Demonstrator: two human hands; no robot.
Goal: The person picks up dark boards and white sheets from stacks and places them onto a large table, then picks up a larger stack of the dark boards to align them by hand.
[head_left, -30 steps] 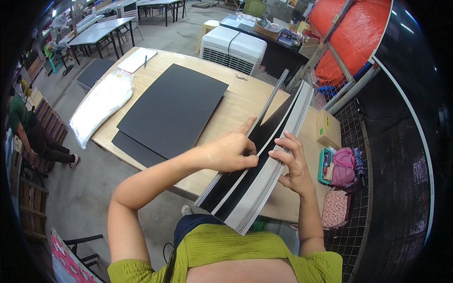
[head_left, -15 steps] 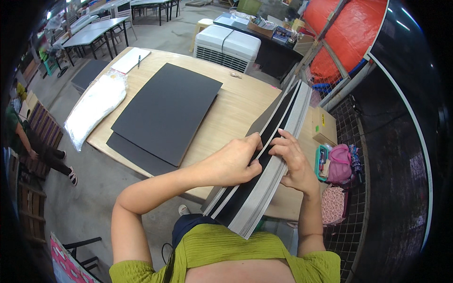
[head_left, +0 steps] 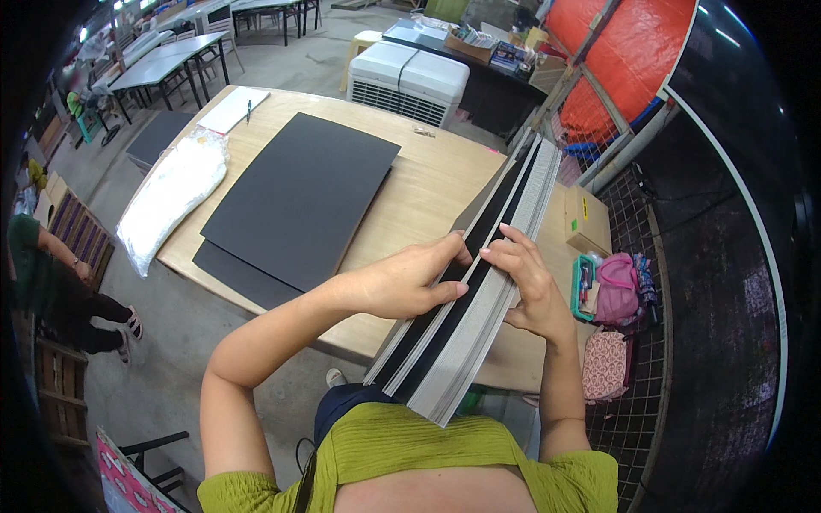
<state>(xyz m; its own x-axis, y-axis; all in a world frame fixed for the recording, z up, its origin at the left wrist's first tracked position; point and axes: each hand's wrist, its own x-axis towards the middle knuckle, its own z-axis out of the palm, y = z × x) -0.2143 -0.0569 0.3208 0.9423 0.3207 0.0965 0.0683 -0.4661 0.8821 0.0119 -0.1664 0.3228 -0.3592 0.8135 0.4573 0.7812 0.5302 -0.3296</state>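
A thick stack of black boards with grey edges (head_left: 481,329) stands on edge at the near right of the table, leaning and parted by dark gaps. My left hand (head_left: 419,275) grips some boards on the left side of the stack, thumb on their edges and fingers curled over. On the other side, my right hand (head_left: 537,286) clasps the thicker grey-edged bundle, its fingertips bent over the edges into a gap. Flat on the table, left of the held stack, lie more large black boards (head_left: 304,192), the lower ones sticking out at the near left.
Around the wooden table (head_left: 428,184) are a clear plastic bag (head_left: 175,192), white paper (head_left: 235,109) and a pen (head_left: 249,110). A carton (head_left: 587,224), a teal basket (head_left: 584,286) and a pink bag (head_left: 617,286) stand right, beside wire mesh (head_left: 637,376). Another person (head_left: 60,282) stands left.
My left hand has shifted slightly left, with thumb and fingers now further apart around several board edges. Gaps between the boards have changed. The person at the left has moved a little.
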